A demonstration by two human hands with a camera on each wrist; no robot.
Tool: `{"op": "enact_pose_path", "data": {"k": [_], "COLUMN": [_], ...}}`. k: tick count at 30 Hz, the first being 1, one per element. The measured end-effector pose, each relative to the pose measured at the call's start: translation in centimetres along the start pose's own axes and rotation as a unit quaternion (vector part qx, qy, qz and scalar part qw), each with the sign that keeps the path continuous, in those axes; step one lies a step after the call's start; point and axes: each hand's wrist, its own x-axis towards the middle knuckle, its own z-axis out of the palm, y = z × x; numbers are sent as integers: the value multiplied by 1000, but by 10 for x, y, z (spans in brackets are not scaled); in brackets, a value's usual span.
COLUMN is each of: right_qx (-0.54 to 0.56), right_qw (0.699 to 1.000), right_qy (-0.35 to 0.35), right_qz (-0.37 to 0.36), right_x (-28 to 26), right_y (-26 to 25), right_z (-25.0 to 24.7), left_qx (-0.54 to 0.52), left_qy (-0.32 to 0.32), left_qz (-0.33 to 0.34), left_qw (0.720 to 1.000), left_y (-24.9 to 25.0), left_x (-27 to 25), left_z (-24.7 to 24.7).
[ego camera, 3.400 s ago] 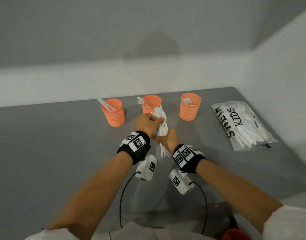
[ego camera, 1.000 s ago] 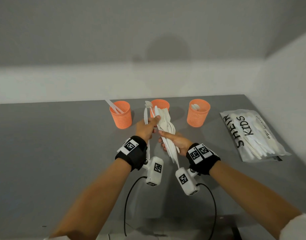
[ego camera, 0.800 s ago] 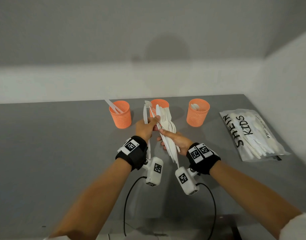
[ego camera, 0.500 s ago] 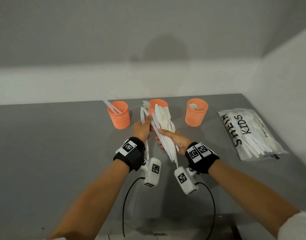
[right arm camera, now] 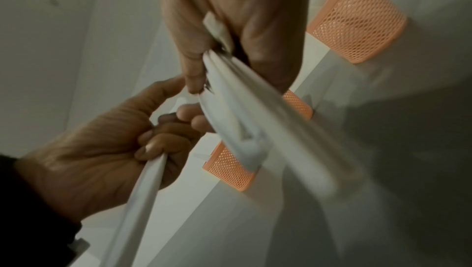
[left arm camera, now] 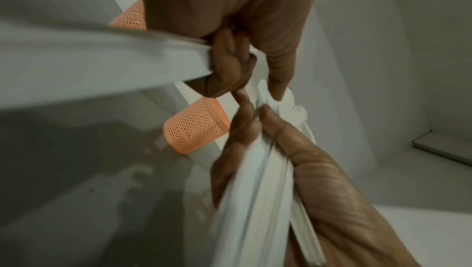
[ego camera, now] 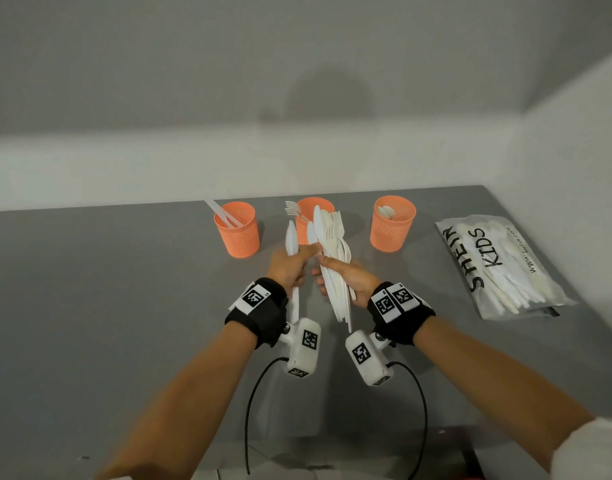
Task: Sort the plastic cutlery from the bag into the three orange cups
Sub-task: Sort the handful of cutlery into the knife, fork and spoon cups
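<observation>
White cutlery bundle [ego camera: 335, 265] in right hand [ego camera: 349, 277]; handle ends blurred.

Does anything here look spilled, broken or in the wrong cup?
Nothing stands out. The three orange cups stand upright in a row, holding knives, forks and spoons separately. The left hand holds one knife, the right hand a bundle of cutlery. The bag lies flat.

Tabletop [ego camera: 89, 289]: three cups in a row at rear, left cup [ego camera: 237, 230], middle cup [ego camera: 315, 206], right cup [ego camera: 392, 228]; cutlery in each. Bag [ego camera: 502, 268] right of row. Both hands before middle cup.
</observation>
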Motion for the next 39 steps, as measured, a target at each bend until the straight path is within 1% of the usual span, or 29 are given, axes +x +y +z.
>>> {"op": "enact_pose_path", "data": {"k": [3,6,8,10,11,13,16,18,19,24,29,32,36,39], "right_qx": [9,27,28,23,14,0,-5,-20,-31,-51,-61,-74,-68,-79], "right_qw": [1000,999,1000,999,999,999,1000,999,999,998,997,996,996,995], "right_qy": [-9,-14,-5,21,31,34,20,17,16,14,26,23,18,17], "right_qz": [-9,-9,-11,-12,-13,-16,-19,-27,-31,-45,-46,-52,-61,-61], "right_x": [0,-2,-3,-3,-2,0,2,2,2,1,3,2,-2,-4], "right_y": [0,0,0,1,1,2,2,1,1,-1,-2,-4,-4,-2], "right_z": [2,1,-1,-2,-2,-1,4,7,9,9,9,9,9,10], "left_qx": [-5,4,1,-34,-65,-107,-63,-44,-40,-38,-10,-15,-80,-93], "left_qy": [27,87,130,152,152,127,57,25,23,54,69,122,204,267], "left_qz": [1,18,34,41,34,17,12,9,8,3,19,32,45,20], "left_qw": [1000,996,991,987,986,986,996,999,999,998,997,992,975,959], "left_y": [0,5,8,11,11,11,12,13,12,13,15,14,9,5], "left_x": [1,6,10,12,14,15,13,11,11,14,19,20,24,26], "left_z": [4,-1,-6,-10,-11,-13,-10,-6,-4,-1,-4,-3,-6,-16]}}
